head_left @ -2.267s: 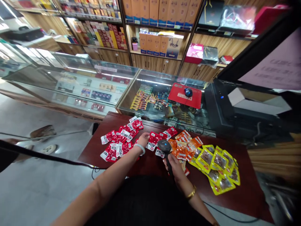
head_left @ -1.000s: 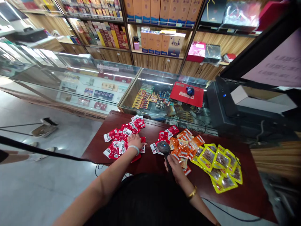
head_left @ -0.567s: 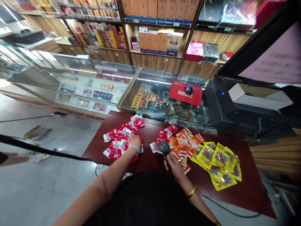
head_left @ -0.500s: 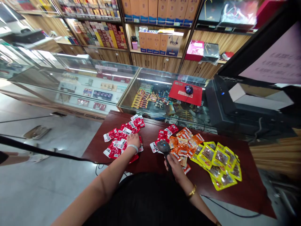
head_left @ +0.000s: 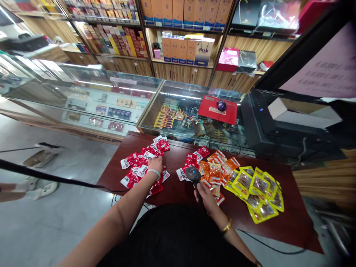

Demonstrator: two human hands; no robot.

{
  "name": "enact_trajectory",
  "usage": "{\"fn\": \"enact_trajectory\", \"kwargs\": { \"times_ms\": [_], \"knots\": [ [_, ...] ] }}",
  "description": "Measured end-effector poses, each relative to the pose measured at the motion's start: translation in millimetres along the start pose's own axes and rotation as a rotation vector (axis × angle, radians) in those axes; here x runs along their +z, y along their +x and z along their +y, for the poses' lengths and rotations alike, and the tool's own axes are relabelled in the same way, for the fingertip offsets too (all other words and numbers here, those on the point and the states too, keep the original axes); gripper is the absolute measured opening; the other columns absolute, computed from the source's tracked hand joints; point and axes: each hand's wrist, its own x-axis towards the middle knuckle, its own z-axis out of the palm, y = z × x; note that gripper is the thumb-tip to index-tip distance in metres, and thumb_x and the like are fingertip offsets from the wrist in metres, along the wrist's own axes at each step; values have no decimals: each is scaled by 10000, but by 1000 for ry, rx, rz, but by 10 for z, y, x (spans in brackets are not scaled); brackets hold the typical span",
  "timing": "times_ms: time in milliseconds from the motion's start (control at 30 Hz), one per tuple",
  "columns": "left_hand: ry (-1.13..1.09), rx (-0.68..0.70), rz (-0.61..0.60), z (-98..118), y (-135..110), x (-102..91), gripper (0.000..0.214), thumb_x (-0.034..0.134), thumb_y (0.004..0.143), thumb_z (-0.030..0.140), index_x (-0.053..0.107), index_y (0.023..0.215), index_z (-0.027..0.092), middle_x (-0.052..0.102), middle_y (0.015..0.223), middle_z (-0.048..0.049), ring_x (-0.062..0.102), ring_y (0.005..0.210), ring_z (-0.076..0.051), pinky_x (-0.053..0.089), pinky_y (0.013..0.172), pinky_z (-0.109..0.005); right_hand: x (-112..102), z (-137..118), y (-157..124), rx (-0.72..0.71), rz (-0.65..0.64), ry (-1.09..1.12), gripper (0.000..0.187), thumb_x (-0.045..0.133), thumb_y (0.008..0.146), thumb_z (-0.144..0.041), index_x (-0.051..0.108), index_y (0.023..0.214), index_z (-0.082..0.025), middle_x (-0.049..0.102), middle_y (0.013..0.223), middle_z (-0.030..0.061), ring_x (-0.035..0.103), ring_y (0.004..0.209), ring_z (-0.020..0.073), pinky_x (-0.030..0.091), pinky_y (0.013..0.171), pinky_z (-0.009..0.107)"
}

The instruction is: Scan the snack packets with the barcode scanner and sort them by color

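Note:
On the dark red table [head_left: 172,193], my left hand [head_left: 155,164] is at a pile of red and white snack packets [head_left: 133,178]. Its fingers are bent and closed at a red packet, with the fingertips partly hidden. My right hand [head_left: 206,198] grips the handle of a black barcode scanner [head_left: 194,174], its head over a smaller group of red packets [head_left: 191,159]. Orange snack packets [head_left: 215,172] lie just right of the scanner. Farther right is a heap of yellow snack packets [head_left: 260,187].
Behind the table runs a glass display counter [head_left: 178,92], with a red mat [head_left: 205,107] and a mouse [head_left: 221,105]. A black machine with a screen [head_left: 267,122] stands at the right. A cable [head_left: 278,252] lies on the floor. Another person's feet [head_left: 41,191] show at left.
My left hand has shifted slightly over the red packets, and its fingers look more drawn together. My right hand keeps the scanner in nearly the same place. The view has moved a little.

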Motion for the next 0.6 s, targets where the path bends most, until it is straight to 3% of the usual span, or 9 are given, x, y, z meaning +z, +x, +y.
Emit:
{"fn": "enact_trajectory", "kwargs": {
  "times_ms": [167,267,333,467,600],
  "knots": [
    [-63,36,-35,-102,152,-80,232,635,764,357,674,948,222,683,1016,-125,590,1062,-281,395,917,-365,-31,14,-5,-1,16,27,527,651,702,-660,596,972,-211,526,524,-75,432,397,83,320,406,195],
    [-179,13,81,-122,212,-151,213,573,810,381,691,840,207,691,987,-121,616,1000,-264,427,851,-330,-60,42,14,-22,16,39,515,644,718,-652,597,977,-210,525,535,-70,427,408,84,313,403,194],
    [-355,-96,146,-74,240,-182,251,529,839,409,675,844,205,700,917,-99,638,905,-236,445,790,-313,-71,55,26,-31,-1,31,493,636,733,-646,598,955,-208,523,541,-65,424,416,86,314,406,198],
    [-815,-297,96,216,238,-111,221,549,834,384,630,782,185,673,732,-44,634,719,-174,459,681,-273,-40,14,9,-36,-49,8,466,614,765,-633,592,963,-212,512,544,-69,415,415,86,316,419,206],
    [-1182,-313,-42,608,106,80,221,562,832,377,585,745,175,590,583,14,566,534,-120,455,553,-246,45,-67,-28,-33,-111,-37,516,618,768,-625,578,1072,-210,537,558,-64,443,428,90,320,436,208]
  ]
}}
